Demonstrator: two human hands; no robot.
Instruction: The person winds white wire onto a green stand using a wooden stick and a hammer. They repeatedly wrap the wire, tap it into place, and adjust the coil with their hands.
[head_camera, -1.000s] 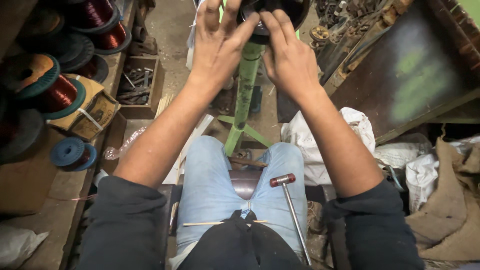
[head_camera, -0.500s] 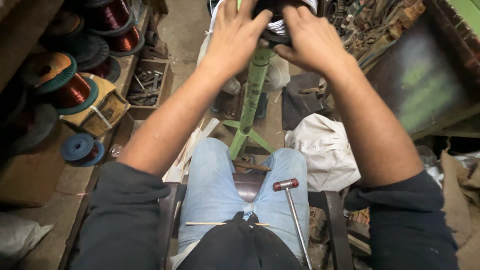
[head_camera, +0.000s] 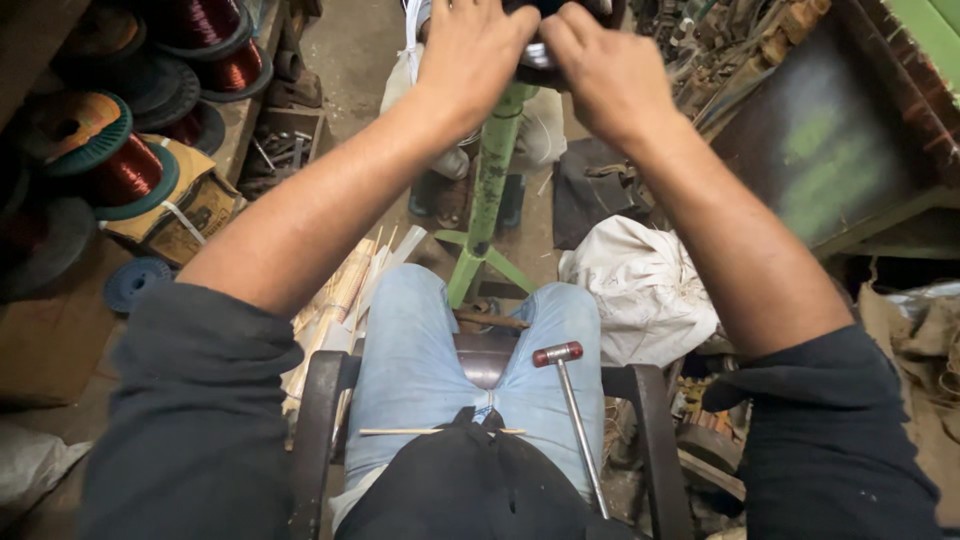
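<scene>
Both hands (head_camera: 540, 60) now nearer, clamped on dark part (head_camera: 537, 50) atop green stand (head_camera: 490, 190); hammer (head_camera: 565, 385) on lap.

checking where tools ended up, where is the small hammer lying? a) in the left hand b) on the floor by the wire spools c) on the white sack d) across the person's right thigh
d: the small hammer lies across the right thigh of the blue jeans, its head near the knee, while both the left hand and the right hand are up on the dark part atop the green stand.

Dark charcoal sleeves (head_camera: 200, 400) pushed up to the elbows, bare forearms, light blue jeans (head_camera: 420, 360), black shirt hem at the waist.
</scene>
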